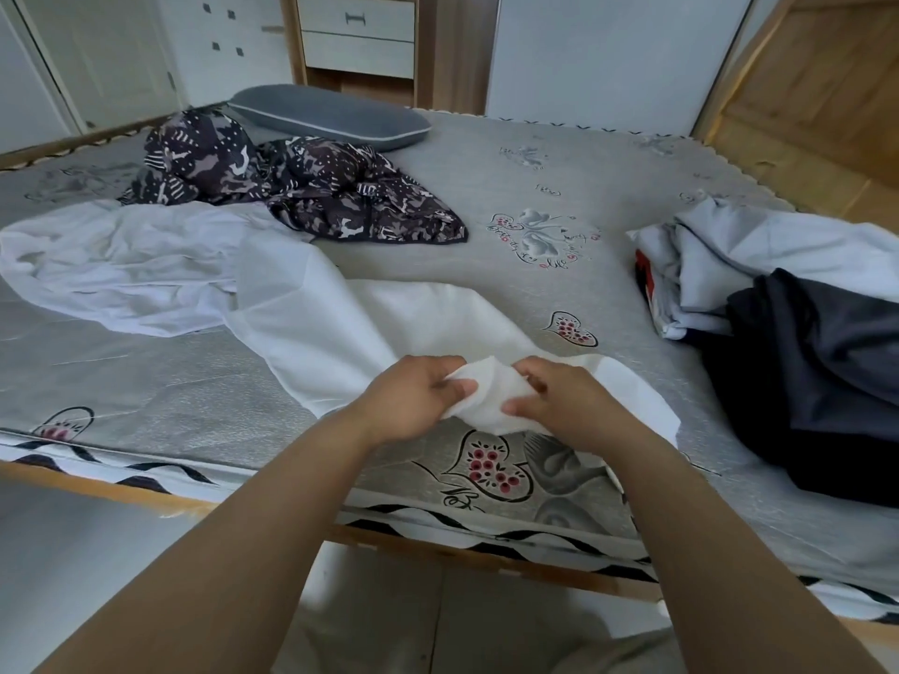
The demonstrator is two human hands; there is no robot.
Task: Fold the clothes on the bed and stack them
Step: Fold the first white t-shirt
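1. A white garment [369, 323] is seen spread across the near half of the bed [486, 187], its near edge bunched up at the mattress front.
2. That bunched edge is gripped by the left hand [413, 401], fingers curled round the cloth, thumb on top.
3. The same bunch is pinched by the right hand [559, 401], thumb and fingers closed on the fabric; the two hands are held close together, with only a fold of white cloth between them.
4. A second white piece [121, 270] is found crumpled on the left side of the bed, touching the held garment.
5. A dark patterned garment [301, 187] is heaped behind it, toward the far left, its tip reaching toward the bed's middle.
6. A grey pillow [331, 116] is laid at the far edge, just behind the patterned heap.
7. On the right side, a pale grey cloth [778, 255] is piled loosely, with a dark navy garment [817, 381] lying over its near part.
8. A red and black patch is glimpsed at the left edge of that pile; what it belongs to cannot be told.
9. A drawer unit [357, 36] is seen beyond the bed.
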